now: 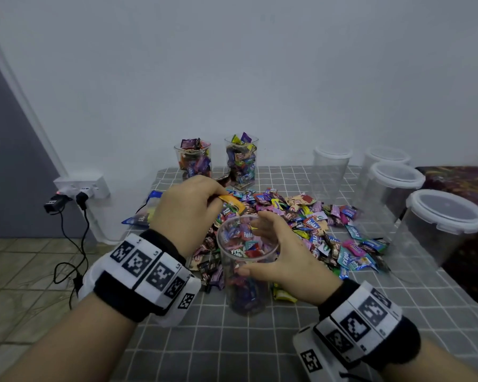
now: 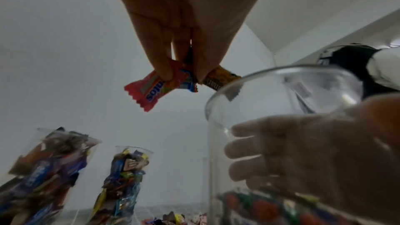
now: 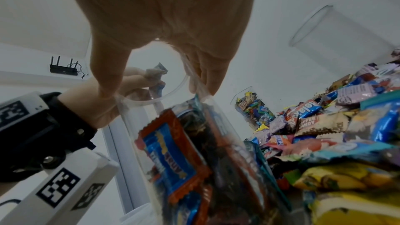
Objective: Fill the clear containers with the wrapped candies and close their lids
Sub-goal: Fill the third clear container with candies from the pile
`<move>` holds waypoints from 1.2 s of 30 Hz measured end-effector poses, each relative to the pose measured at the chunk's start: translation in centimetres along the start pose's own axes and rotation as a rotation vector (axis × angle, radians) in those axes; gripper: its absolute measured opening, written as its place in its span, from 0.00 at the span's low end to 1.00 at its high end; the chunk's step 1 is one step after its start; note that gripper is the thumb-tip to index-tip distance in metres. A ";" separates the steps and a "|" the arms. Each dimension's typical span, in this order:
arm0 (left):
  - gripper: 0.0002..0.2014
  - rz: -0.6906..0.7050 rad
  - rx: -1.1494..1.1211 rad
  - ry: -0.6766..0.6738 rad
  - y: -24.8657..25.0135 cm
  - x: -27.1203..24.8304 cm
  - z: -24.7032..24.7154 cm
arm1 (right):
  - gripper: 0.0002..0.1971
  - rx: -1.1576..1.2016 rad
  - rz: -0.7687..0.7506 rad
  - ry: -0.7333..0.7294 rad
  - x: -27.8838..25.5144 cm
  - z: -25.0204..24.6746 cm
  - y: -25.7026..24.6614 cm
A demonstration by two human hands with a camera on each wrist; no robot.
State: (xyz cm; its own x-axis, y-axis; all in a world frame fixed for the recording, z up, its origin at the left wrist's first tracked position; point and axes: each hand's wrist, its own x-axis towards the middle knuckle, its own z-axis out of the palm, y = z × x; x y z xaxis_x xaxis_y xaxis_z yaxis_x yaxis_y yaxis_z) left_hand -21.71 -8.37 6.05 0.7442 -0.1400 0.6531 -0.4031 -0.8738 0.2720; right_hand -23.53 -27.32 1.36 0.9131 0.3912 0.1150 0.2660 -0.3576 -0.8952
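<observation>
A tall clear container (image 1: 246,274) stands on the checked cloth, partly filled with wrapped candies. My right hand (image 1: 276,252) grips it just below the rim, fingers behind and thumb in front (image 3: 164,61). My left hand (image 1: 188,210) hovers beside and above the rim, pinching a few wrapped candies (image 2: 171,83), one red-orange, one yellow-brown. A loose pile of wrapped candies (image 1: 309,230) spreads behind and to the right of the container. Two full open containers (image 1: 193,161) (image 1: 242,161) stand at the back.
Several empty clear containers with white lids on (image 1: 442,232) (image 1: 392,188) (image 1: 331,169) line the right side and back. A candy bag (image 1: 146,210) lies at the table's left edge. A wall socket with plugs and cables (image 1: 80,191) is left of the table.
</observation>
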 end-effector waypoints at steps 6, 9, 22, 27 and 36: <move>0.16 0.166 0.092 -0.124 1.3 -0.9 0.2 | 0.45 0.000 -0.013 0.005 0.0 -0.1 0.2; 0.16 0.213 0.100 -0.154 2.1 -1.3 0.2 | 0.44 -0.002 -0.024 0.013 0.1 -0.1 0.4; 0.14 0.274 -0.127 -0.374 2.5 -1.9 0.2 | 0.45 0.001 -0.048 0.020 0.0 -0.1 0.4; 0.16 0.184 -0.302 -0.166 2.1 -2.0 0.2 | 0.45 0.011 -0.052 0.023 0.0 0.0 0.5; 0.08 -0.254 -0.222 -0.186 -1.3 -1.5 0.3 | 0.49 -0.198 0.005 -0.126 -0.8 -1.7 -0.1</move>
State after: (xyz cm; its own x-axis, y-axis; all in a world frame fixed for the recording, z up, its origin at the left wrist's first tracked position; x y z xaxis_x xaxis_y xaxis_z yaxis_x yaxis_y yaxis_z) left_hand -22.14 -7.15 4.52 0.9110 -0.0320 0.4111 -0.2838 -0.7720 0.5688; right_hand -23.75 -29.03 2.04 0.8722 0.4870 0.0448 0.3281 -0.5147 -0.7921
